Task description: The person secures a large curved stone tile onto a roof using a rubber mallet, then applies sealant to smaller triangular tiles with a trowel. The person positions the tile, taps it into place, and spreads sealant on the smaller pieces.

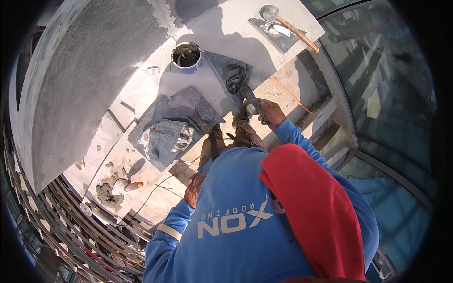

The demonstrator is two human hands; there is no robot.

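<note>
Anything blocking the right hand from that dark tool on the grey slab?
Nothing visible. The right hand already has its grip on the dark tool by the handle; the head rests on the grey slab.

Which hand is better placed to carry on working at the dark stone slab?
Right. The right hand grips the dark tool at the dark stone slab; the left hand rests back by the knee.

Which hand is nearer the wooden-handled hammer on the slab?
Right. The right hand grips a dark tool just below the hammer; the left hand sits much farther down-left, by the person's leg.
</note>
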